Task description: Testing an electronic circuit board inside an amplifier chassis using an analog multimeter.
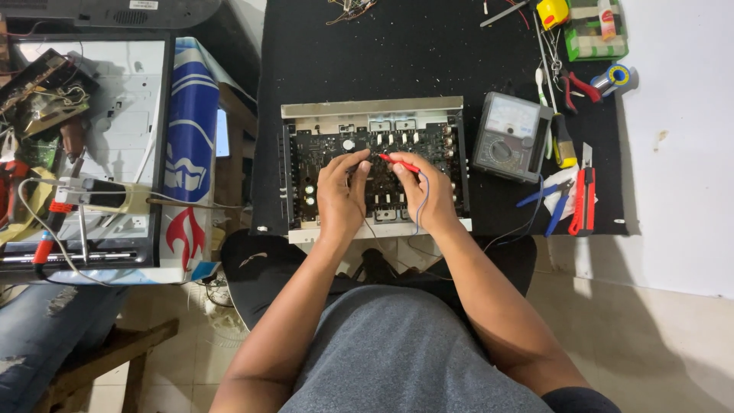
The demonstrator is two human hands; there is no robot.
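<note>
From my head camera I look straight down on an open amplifier chassis [375, 164] lying on a black mat [397, 53], its dark circuit board [382, 153] facing up. I take that chassis as my landmark. My left hand [340, 195] rests on the board toward the chassis's left half, fingers curled and pinched together; I think it grips a black probe, though the tip is too small to be sure. My right hand [428, 191] sits over the right half of the chassis, fingers closed around a red probe [401, 163] whose tip points left toward my other hand and touches the board near its centre. A thin lead runs down from the right hand over the chassis's front edge.

Just right of the chassis stands a grey analogue multimeter [511, 136]. Further right of it lie blue-handled pliers [554, 203] and a red utility knife [582, 200]. Well to the left of the chassis sits a white metal panel [126, 115] with loose wires over it.
</note>
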